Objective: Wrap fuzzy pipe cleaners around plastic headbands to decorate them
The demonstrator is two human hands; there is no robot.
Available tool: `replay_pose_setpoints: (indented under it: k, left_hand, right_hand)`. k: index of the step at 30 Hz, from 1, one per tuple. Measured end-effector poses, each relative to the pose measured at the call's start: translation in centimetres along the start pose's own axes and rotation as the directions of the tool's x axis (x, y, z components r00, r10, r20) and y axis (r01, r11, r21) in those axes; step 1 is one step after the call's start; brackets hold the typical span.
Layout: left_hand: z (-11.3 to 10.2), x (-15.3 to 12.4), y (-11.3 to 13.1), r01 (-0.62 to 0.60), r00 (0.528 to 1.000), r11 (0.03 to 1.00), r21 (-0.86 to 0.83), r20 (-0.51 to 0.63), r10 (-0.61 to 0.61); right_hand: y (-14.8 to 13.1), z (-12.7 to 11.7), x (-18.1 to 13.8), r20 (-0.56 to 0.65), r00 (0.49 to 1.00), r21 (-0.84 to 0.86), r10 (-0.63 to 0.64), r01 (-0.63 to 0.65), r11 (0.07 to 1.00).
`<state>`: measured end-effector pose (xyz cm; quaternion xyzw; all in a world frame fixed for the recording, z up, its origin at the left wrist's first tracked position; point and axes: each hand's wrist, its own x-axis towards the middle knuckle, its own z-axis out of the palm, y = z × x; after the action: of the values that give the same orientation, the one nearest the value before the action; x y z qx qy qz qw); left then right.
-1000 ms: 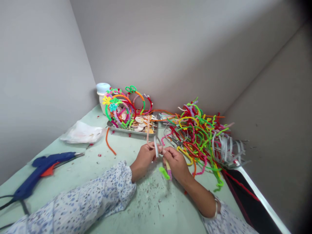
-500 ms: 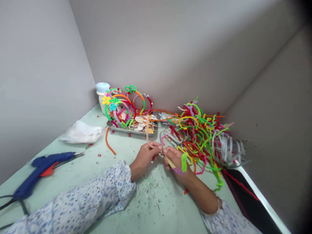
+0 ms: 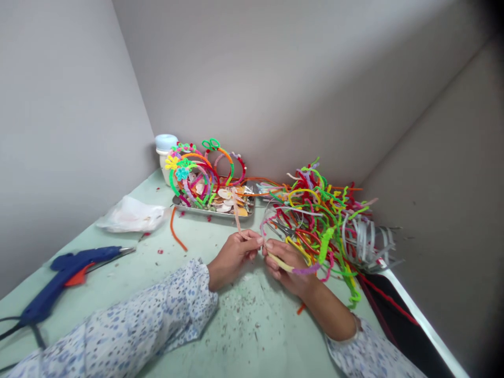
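Note:
My left hand [image 3: 238, 254] pinches a pale pink pipe cleaner [image 3: 237, 210] whose free end sticks up over the tray. Close beside it, my right hand [image 3: 287, 262] is closed on a headband [image 3: 309, 270] partly wrapped in pale yellow, purple and bright green. The wrapped stretch curves out to the right across my right hand, and a bare pale band [image 3: 307, 211] shows behind. Both hands' fingertips nearly meet where the pink pipe cleaner reaches the band; the exact contact is hidden by my fingers.
A metal tray [image 3: 212, 214] holds shells and several finished colourful headbands [image 3: 197, 178]. A tangled pile of pipe cleaners [image 3: 326, 205] lies right, beside bare grey headbands [image 3: 370, 241]. At left are a blue glue gun [image 3: 59, 283], a plastic bag [image 3: 132, 214] and a lidded container [image 3: 166, 149].
The headband in my right hand has turned, its green part swinging right and up. The pink pipe cleaner's upper end has tilted slightly left. Both hands stay nearly in place.

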<state>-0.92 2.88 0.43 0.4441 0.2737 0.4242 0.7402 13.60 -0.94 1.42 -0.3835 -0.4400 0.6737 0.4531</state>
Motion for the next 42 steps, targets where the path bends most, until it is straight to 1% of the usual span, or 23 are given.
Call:
replay_pose_setpoints:
  k: [4, 7, 14, 21, 25, 28, 35, 39, 42]
  left_hand:
    - [0.0, -0.1, 0.1, 0.015, 0.999, 1.0, -0.013, 0.033, -0.015]
    - [-0.1, -0.2, 0.1, 0.028, 0.998, 0.999, -0.02, 0.049, -0.027]
    - [-0.1, -0.3, 0.2, 0.079, 0.992, 0.995, -0.061, 0.106, -0.073]
    - [0.1, -0.5, 0.3, 0.093, 0.982, 0.991, -0.099, 0.172, -0.075]
    - [0.1, -0.5, 0.3, 0.113, 0.98, 0.988, -0.104, 0.176, -0.094]
    - [0.1, -0.5, 0.4, 0.107, 0.983, 0.99, -0.094, 0.16, -0.091]
    - [0.0, -0.1, 0.1, 0.061, 0.989, 0.997, -0.039, 0.136, -0.056]
    - [0.0, 0.0, -0.1, 0.059, 0.991, 0.998, -0.012, 0.122, -0.057]
    - [0.1, -0.1, 0.0, 0.074, 0.99, 0.997, -0.029, 0.12, -0.07]
  right_hand:
    - [0.2, -0.4, 0.1, 0.041, 0.999, 0.069, 0.0, -0.003, 0.998]
    - [0.5, -0.8, 0.2, 0.082, 0.996, 0.128, 0.024, -0.035, 0.991]
    - [0.9, -1.5, 0.2, 0.217, 0.974, 0.258, 0.061, -0.117, 0.959]
    - [0.6, -1.5, 0.0, 0.276, 0.955, 0.299, 0.112, -0.196, 0.934]
    - [0.5, -1.7, -0.1, 0.313, 0.939, 0.292, 0.144, -0.24, 0.926]
    - [0.6, -1.7, 0.0, 0.291, 0.947, 0.282, 0.137, -0.222, 0.933]
    - [1.5, -2.0, 0.6, 0.147, 0.983, 0.167, 0.106, -0.13, 0.977]
    - [1.3, -2.0, 0.6, 0.129, 0.991, 0.014, 0.047, -0.049, 0.999]
    - [0.7, -1.7, 0.4, 0.113, 0.994, -0.066, 0.01, -0.003, 0.998]
